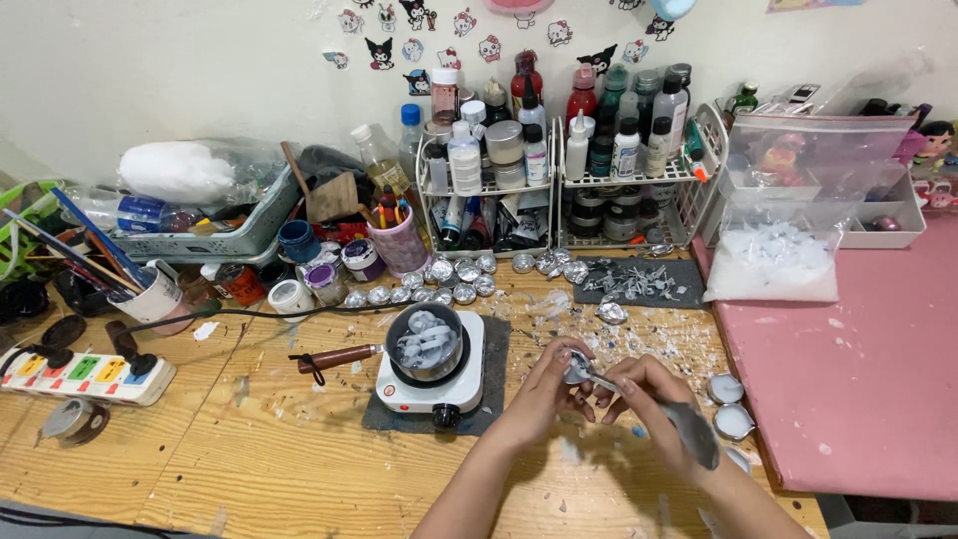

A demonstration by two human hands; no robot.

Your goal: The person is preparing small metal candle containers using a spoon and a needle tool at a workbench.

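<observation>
Both hands meet above the wooden table (299, 449). Left hand (544, 394) pinches a small silver foil cup (576, 367); right hand (649, 394) grips a spoon-like tool (689, 429), tip inside it. Scraping appears underway. Next move requires steady tilt, pot (424, 344) left of fingers.

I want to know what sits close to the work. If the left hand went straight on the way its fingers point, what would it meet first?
The left hand points up and right, so it would first meet the small silvery piece at its fingertips, which the right hand also holds. Beyond it lie scattered flakes on the wooden table; depth is unclear.
</observation>
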